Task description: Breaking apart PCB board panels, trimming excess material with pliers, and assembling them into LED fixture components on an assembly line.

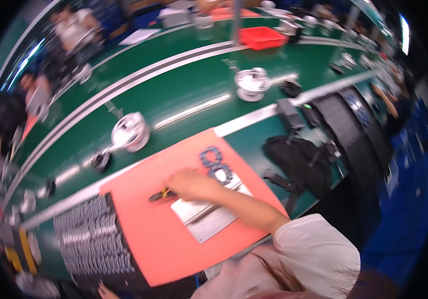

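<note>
My right hand rests on a salmon-coloured mat and grips a small yellow-handled plier-like tool whose dark tip points left. Under the wrist lies a pale flat metal plate. Just beyond the fingers sits a cluster of dark ring-shaped parts. Only the fingertips of my left hand show at the bottom edge, beside a black tray filled with rows of several small grey parts. Whether that hand holds anything is hidden.
A green conveyor runs behind the mat and carries two shiny metal housings. A red bin stands farther back. A black bag lies right of the mat. Other people work at far left.
</note>
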A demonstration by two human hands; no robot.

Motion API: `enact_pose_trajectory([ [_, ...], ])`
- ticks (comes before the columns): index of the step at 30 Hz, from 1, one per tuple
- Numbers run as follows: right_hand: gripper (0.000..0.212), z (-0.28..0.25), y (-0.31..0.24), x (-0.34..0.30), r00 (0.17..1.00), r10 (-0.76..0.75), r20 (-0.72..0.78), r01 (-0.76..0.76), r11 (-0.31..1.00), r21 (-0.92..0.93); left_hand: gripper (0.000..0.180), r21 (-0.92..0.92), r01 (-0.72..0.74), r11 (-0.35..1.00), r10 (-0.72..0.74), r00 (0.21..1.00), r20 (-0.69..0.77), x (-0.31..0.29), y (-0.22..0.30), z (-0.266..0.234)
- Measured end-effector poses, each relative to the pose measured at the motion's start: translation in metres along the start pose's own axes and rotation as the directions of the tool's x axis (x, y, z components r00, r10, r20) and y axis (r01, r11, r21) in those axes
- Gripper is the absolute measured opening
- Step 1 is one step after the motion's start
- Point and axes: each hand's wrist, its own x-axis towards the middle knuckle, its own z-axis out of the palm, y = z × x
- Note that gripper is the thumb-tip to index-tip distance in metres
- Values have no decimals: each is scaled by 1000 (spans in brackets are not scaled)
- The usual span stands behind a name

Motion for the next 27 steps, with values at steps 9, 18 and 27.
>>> enact_pose_trajectory([
  [9, 29, -3, -25, 1, 997, -13, 70, 14, 1000, -8, 43, 7, 281, 960, -281, 959, -37, -6, 94, -75],
  [18, 34, -13, -18, 0, 998, 48, 42, -48, 999, -8, 52, 105, 463, 880, -461, 886, -47, 48, 128, -62],
  [27, 35, -13, -26, 5, 993, 102, 58, -104, 994, 40, 54, 98, 537, 838, -513, 837, -191, 112, 89, -58],
])
